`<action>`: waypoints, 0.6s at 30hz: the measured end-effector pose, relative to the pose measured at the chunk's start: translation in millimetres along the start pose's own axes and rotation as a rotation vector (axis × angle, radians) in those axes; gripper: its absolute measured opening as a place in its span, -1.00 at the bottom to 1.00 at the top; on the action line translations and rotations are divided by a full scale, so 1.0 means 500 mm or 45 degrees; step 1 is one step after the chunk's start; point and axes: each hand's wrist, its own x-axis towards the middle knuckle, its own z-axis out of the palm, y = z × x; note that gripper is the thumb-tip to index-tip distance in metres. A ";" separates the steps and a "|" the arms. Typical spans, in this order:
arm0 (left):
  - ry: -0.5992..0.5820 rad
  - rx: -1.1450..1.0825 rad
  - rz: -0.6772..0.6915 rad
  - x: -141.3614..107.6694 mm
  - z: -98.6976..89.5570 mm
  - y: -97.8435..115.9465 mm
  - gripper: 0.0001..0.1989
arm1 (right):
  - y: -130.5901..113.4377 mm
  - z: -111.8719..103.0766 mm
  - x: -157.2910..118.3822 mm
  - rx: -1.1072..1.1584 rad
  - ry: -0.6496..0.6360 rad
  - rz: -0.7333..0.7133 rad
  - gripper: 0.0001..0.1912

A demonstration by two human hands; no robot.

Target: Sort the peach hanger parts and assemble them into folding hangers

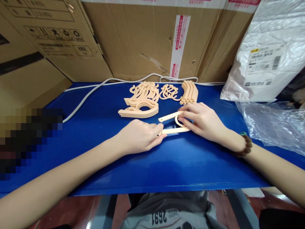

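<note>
Both hands are on a beige plastic folding hanger (175,130) over the blue tabletop. My left hand (143,136) pinches the left end of its lower arm, near a small hole. My right hand (202,121) grips the other side, with the fingers around the curved middle part and the upper arm (169,116). The two arms lie roughly side by side, with a gap between their left ends. Just beyond the hands sits a stack of folded beige hangers (140,112). Behind are loose hanger parts (145,90), a small heap of hooks (168,92) and a row of curved hanger arms (190,91).
Cardboard boxes (138,41) stand along the back of the blue table (100,168). A white cable (95,91) runs along the rear. At right are a white labelled parcel bag (264,60) and clear plastic wrap (276,127). A blurred-out dark area covers the left edge.
</note>
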 end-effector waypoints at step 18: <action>-0.074 -0.285 0.252 0.005 -0.021 -0.004 -0.94 | 0.008 -0.008 0.000 -0.245 -0.120 0.143 -0.72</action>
